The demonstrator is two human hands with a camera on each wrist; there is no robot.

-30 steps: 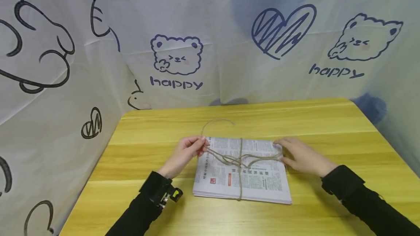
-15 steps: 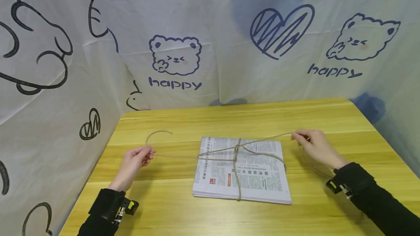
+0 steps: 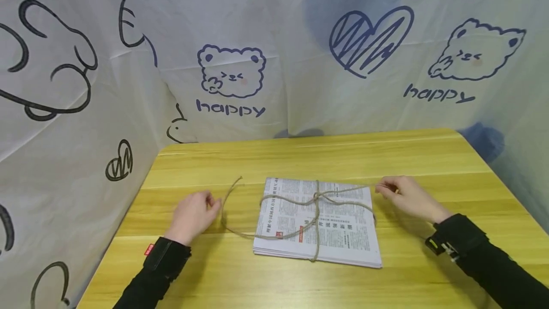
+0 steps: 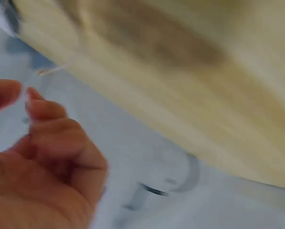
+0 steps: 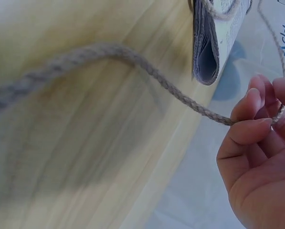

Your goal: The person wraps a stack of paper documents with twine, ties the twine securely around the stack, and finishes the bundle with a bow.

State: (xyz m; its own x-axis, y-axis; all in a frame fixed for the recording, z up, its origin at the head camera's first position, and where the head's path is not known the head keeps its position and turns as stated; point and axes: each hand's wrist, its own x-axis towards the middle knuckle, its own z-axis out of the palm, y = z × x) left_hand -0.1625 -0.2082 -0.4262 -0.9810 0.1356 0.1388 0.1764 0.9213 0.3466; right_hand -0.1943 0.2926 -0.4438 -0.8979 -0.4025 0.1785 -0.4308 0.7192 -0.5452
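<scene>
A folded stack of newspapers [image 3: 334,244] lies on the wooden table, with brown twine [image 3: 317,223] crossing over it both ways and meeting near its upper middle. To the right of the stack, my right hand [image 3: 409,199] pinches one strand between thumb and fingers. In the right wrist view that twine [image 5: 171,88] runs through the fingertips of the hand [image 5: 261,167] and trails away over the table. My left hand [image 3: 195,216] is left of the stack, fingers loosely bent and holding nothing; the thumb and forefinger are apart in the left wrist view. A loose twine end curves beside its fingertips.
The yellow wood-grain table [image 3: 206,271] reaches back to a white cloth backdrop [image 3: 291,85] with drawn bears and hearts. Another stretch of the cloth [image 3: 77,180] hangs along the left side. Black cuffs with strapped cameras cover both wrists.
Both hands first spread apart, drawing the twine out sideways. Since then my left hand has let go of its strand, which drops into a loose curve. My right hand still holds its strand.
</scene>
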